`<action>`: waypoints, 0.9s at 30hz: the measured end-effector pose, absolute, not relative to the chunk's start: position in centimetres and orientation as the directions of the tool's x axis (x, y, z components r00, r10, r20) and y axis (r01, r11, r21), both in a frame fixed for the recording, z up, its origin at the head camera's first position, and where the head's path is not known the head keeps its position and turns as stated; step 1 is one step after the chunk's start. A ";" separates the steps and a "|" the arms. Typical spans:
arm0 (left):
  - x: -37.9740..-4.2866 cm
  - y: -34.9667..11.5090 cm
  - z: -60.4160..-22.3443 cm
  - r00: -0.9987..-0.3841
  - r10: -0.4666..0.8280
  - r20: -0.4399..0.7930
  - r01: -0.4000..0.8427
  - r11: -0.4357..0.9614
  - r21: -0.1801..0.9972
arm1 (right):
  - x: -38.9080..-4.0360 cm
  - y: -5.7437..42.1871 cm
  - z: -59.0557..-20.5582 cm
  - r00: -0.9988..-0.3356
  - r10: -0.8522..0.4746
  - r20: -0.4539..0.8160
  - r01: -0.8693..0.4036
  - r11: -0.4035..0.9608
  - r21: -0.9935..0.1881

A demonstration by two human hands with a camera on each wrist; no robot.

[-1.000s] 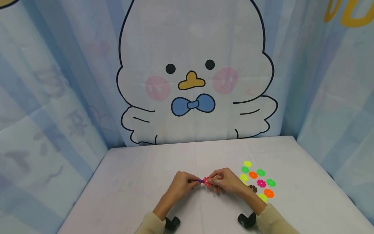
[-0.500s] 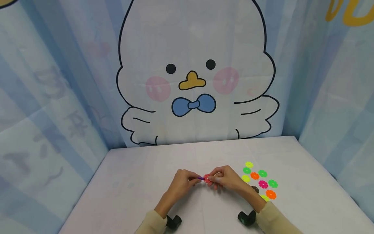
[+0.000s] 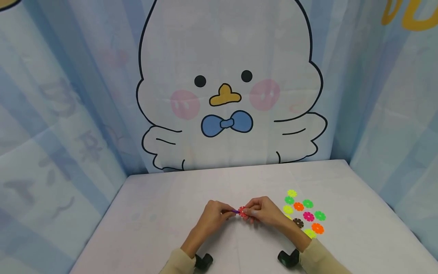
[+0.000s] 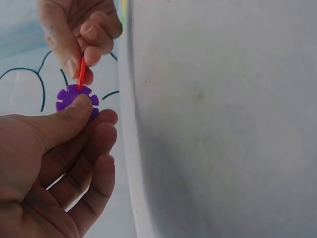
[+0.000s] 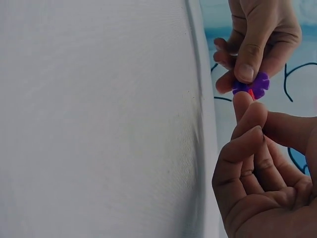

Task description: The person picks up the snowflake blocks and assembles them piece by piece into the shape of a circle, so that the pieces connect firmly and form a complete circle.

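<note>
Between thumb and fingers my left hand (image 3: 213, 217) pinches a purple notched disc (image 4: 67, 97), a snowflake-shaped linking piece. Opposite it, my right hand (image 3: 265, 210) pinches a red notched disc (image 3: 242, 211) of the same kind. In the left wrist view the red disc (image 4: 81, 73) is seen edge-on, its lower edge at the top notch of the purple one. The two discs stand crosswise to each other, and both hands are over the middle of the table. In the right wrist view my fingers hide most of the red disc (image 5: 251, 93).
Several loose notched discs lie to the right of my right hand, among them a magenta disc (image 3: 308, 216), a brown disc (image 3: 298, 223) and an orange disc (image 3: 317, 228). The white-covered table (image 3: 164, 198) ends at a patterned curtain (image 3: 226, 148).
Both hands keep their pinch on the purple and red discs and have shifted only slightly. The brown disc shows more fully beside the right forearm than half a second ago.
</note>
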State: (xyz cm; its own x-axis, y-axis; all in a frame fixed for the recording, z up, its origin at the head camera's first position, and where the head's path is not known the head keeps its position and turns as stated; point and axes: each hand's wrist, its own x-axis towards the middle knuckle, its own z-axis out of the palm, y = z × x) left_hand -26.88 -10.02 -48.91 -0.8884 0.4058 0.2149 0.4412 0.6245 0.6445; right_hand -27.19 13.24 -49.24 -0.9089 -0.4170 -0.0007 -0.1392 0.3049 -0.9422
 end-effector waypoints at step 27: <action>-26.1 -9.6 -49.2 -0.865 0.419 0.276 0.498 0.654 0.569 | -26.9 13.1 -49.3 -0.901 -0.434 -0.024 -0.114 0.288 -0.951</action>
State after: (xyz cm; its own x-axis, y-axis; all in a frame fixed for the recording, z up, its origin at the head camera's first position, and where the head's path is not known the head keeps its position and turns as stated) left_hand -26.10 -9.63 -49.20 -0.8650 0.4194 0.2755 0.4984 0.6540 0.5691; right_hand -26.86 13.11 -49.26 -0.9006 -0.4340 -0.0235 -0.1138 0.2876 -0.9510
